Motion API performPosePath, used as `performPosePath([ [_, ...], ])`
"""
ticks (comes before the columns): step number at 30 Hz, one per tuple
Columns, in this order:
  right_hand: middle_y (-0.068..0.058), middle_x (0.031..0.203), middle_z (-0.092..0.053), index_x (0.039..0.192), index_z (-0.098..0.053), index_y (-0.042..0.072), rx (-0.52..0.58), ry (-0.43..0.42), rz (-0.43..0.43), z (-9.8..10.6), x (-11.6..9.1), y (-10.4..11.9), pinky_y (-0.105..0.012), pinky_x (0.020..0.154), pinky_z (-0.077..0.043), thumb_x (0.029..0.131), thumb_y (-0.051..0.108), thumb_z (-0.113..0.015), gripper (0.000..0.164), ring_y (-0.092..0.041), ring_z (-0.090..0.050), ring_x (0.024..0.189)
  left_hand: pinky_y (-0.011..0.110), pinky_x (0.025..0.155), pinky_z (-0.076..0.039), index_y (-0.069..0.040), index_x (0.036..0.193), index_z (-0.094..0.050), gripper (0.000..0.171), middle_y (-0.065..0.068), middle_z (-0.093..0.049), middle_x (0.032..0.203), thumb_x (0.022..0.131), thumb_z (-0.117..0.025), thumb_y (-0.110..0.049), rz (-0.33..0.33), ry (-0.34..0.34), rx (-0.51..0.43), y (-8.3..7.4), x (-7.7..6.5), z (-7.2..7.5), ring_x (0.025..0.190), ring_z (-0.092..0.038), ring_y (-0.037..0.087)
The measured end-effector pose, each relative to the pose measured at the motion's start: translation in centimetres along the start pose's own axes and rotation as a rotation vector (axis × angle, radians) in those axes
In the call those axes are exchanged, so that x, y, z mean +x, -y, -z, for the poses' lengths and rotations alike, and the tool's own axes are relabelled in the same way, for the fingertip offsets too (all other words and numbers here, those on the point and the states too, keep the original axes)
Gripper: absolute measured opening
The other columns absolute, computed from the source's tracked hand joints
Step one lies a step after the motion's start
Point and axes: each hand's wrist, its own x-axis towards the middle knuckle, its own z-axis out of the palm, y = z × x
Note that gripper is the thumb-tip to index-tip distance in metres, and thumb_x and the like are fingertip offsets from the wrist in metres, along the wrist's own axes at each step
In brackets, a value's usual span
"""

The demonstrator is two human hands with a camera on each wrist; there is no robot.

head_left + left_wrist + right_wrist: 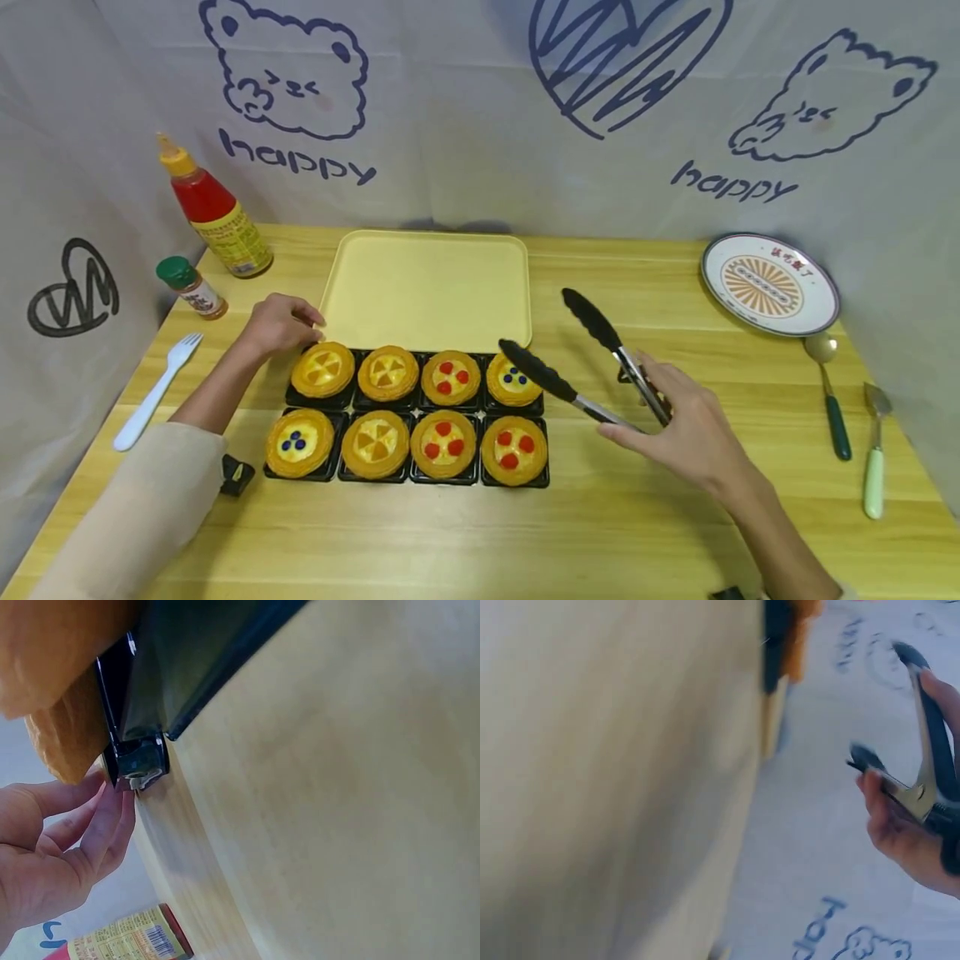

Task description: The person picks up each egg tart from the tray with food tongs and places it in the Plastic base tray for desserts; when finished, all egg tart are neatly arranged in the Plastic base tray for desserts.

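At the back left corner of a black compartment tray, my left hand pinches the tray's edge between thumb and fingers. Round egg tarts sit in the tray in two rows, topped with red pieces, dark blue berries or orange wedges. My right hand holds metal tongs with black tips. The tongs' arms are spread, and nothing is between them. Their tips hover over the right end of the back row, one overlapping the blue-berry tart in the head view.
A pale yellow serving tray lies right behind the tarts. On the left are a sauce bottle, a spice jar and a light blue fork. A patterned plate, a spoon and a green-handled utensil lie at right.
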Motion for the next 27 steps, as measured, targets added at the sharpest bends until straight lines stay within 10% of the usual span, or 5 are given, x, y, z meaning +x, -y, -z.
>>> performPosePath([
  [9, -0.040, 0.128, -0.042, 0.147, -0.014, -0.011, -0.302, 0.029, -0.194, -0.9, 2.3, -3.6, -0.031, 0.046, -0.036, 0.079, 0.075, -0.050, 0.115, -0.033, -0.054, 0.064, 0.026, 0.061, -0.043, 0.005, 0.101, -0.067, 0.024, 0.023, -0.066, 0.098, 0.083, -0.069, -0.010, 0.010, -0.004, 0.001, 0.2, 0.0, 0.2, 0.080, -0.056, 0.025],
  [21, -0.050, 0.132, -0.029, 0.136, -0.011, -0.028, -0.377, 0.060, -0.268, -3.9, 6.1, -2.6, -0.047, 0.058, -0.051, 0.082, 0.067, -0.054, 0.118, -0.051, -0.059, 0.083, 0.027, 0.063, -0.046, 0.006, 0.103, -0.065, 0.027, 0.024, -0.065, 0.101, 0.084, -0.068, -0.013, -0.035, -0.008, 0.030, 0.0, -0.1, 0.2, 0.086, -0.061, 0.031],
  [27, -0.050, 0.127, -0.036, 0.139, -0.001, -0.025, -0.314, 0.173, -0.320, -2.3, 6.9, -2.2, -0.050, 0.071, -0.051, 0.077, 0.076, -0.051, 0.129, -0.051, -0.059, 0.089, 0.045, 0.079, -0.051, 0.007, 0.118, -0.058, 0.042, 0.029, -0.060, 0.116, 0.091, -0.062, -0.025, -0.086, 0.023, 0.082, -0.5, -0.3, 0.7, 0.103, -0.060, 0.042],
])
